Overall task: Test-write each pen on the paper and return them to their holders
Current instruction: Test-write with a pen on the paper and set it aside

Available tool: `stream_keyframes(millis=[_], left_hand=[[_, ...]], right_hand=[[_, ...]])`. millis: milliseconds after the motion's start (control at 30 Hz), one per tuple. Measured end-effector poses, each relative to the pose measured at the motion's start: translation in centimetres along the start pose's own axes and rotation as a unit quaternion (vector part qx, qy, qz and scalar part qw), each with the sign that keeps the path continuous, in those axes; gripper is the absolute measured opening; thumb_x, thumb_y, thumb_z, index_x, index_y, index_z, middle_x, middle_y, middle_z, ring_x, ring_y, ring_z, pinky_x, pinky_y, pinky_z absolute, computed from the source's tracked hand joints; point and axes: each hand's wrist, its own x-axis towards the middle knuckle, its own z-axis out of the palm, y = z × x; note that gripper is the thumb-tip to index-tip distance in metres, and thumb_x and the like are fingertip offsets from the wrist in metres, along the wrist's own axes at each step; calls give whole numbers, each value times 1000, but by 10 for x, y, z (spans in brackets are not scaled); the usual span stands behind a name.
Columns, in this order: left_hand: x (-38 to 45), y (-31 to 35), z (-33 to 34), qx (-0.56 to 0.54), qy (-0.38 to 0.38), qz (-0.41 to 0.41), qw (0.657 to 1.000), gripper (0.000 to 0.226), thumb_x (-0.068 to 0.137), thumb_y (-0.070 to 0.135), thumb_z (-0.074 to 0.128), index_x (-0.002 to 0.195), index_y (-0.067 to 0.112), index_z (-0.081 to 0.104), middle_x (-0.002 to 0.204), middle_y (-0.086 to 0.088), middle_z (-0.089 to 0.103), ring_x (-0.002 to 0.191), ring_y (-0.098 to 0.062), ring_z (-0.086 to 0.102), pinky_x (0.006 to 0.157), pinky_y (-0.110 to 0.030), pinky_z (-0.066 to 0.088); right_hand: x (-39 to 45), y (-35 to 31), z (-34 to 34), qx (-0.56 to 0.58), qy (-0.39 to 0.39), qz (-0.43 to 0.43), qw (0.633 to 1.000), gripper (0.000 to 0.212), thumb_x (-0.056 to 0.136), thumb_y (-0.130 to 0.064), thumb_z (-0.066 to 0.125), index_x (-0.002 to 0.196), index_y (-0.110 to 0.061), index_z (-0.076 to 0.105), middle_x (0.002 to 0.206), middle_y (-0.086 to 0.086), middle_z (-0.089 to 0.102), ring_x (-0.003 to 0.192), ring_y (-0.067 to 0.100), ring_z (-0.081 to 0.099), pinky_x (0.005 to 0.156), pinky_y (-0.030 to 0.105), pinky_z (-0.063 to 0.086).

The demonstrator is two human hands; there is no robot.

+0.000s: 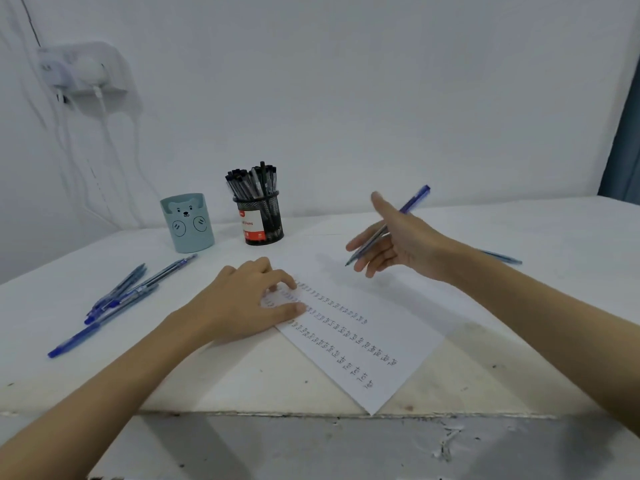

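Rows of test marks already fill the white paper sheet under the flat, relaxed left hand; right hand pinches a blue capped pen above it, while loose blue pens lie outside the pale-blue bear holder

Both forearms run out of the frame at the bottom corners. The left hand covers the upper left corner of the paper, hiding the start of the written rows; the marks themselves are too small to read. A pen at centre right lies mostly hidden behind the right forearm. The label on the mesh holder is only partly legible. A blue curtain is cut off by the right edge.
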Motion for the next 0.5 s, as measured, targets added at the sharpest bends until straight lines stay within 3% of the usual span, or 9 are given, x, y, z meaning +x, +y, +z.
stream_keyframes(millis=[67,133,200,300,500], left_hand=[[1,4,-3,6,-10,-13,1000,66,69,86,24,117,47,47,112,19,38,100,-3,41,93,-26,25],[5,11,-5,9,-12,-17,1000,48,84,69,38,121,41,48,123,16,34,102,-4,36,96,-28,27],[11,19,-4,-7,-7,0,1000,38,90,57,44,122,38,49,129,16,33,101,-5,37,95,-28,30],[21,30,-1,-77,-8,30,997,27,94,46,44,118,38,50,129,18,37,106,-9,48,95,-33,39],[40,42,8,-158,1,84,984,23,95,27,47,116,31,56,114,20,45,103,-7,51,92,-33,42]], right_hand=[[-3,5,8,-45,18,-37,998,47,94,-41,52,81,0,70,72,16,68,61,25,62,72,31,51],[-3,9,16,-50,50,-74,995,32,89,-27,62,66,-5,65,61,13,59,50,20,54,61,29,45],[-5,13,23,-25,57,-76,995,38,93,-22,55,59,-5,58,51,11,48,42,19,44,53,28,35],[-11,18,31,-17,23,-50,998,42,95,-24,44,61,-3,59,47,12,51,38,22,43,46,27,32],[-18,24,25,-89,67,-78,991,44,86,-20,64,47,-6,49,40,6,50,28,16,39,36,19,31]])
